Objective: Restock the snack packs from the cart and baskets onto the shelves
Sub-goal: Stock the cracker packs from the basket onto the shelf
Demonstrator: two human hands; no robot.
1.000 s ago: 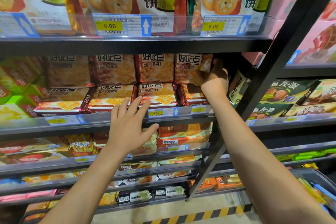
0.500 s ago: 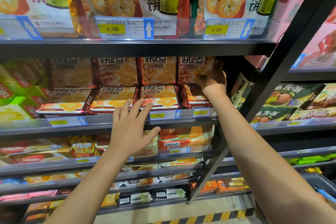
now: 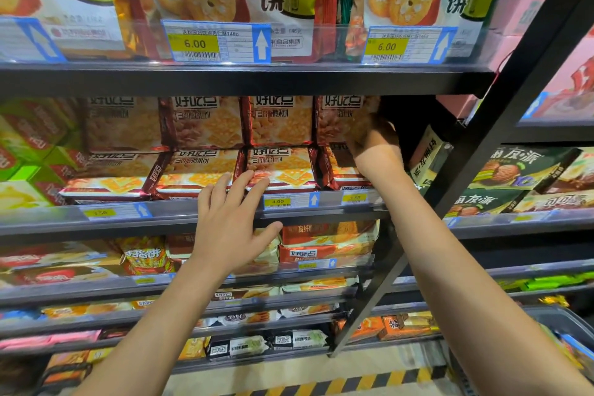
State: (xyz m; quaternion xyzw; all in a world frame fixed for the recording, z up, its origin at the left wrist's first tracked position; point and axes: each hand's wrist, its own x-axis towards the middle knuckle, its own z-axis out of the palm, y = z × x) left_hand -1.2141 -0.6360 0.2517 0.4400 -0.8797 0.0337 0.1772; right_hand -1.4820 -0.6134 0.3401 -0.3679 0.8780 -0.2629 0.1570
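On the middle shelf (image 3: 193, 219), the right hand (image 3: 373, 138) grips an upright cracker pack (image 3: 340, 119), seating it; the left hand (image 3: 231, 219), fingers spread, touches a flat pack (image 3: 279, 170). Next: release.

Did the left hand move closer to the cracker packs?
Yes. The left hand crept up: its fingertips now overlap the shelf rail and reach the flat cracker pack.

Light: bright, even, from above.
Shadow: dark recess under the upper shelf (image 3: 244, 80).
Blur: soft at left and lower edges.
Distortion: wide-angle bowing of shelves.
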